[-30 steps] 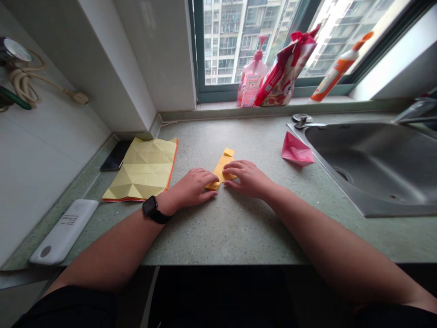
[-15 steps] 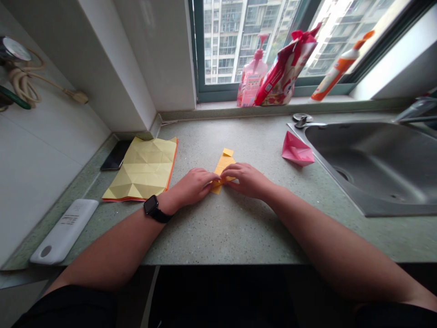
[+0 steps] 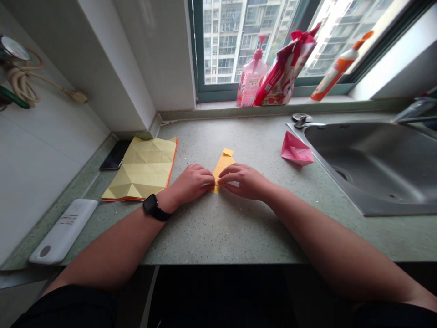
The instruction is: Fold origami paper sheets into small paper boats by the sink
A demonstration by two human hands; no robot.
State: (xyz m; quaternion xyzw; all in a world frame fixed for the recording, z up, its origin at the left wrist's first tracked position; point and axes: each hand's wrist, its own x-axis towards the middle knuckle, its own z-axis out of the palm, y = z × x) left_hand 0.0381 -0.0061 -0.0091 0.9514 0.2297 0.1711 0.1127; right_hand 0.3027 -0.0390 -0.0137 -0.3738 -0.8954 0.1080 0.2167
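A small folded strip of orange-yellow paper [image 3: 223,162] lies on the speckled green countertop [image 3: 221,228]. Both hands meet over its near end. My left hand [image 3: 191,183], with a black watch on the wrist, curls its fingers onto the paper's left edge. My right hand [image 3: 244,180] pinches the paper from the right, fingertips touching those of the left hand. The paper's far end sticks out beyond the fingers; the near end is hidden beneath them.
A creased yellow sheet [image 3: 145,168] and a dark phone [image 3: 115,156] lie at left, a white remote [image 3: 63,231] near the edge. A pink folded paper [image 3: 295,149] sits beside the steel sink [image 3: 372,166]. Bottles and a red pouch [image 3: 283,68] stand on the windowsill.
Both hands have drawn closer together over the paper's near end, and the near tip that showed below the left fingers is now folded in or covered. The arms have stayed in place.
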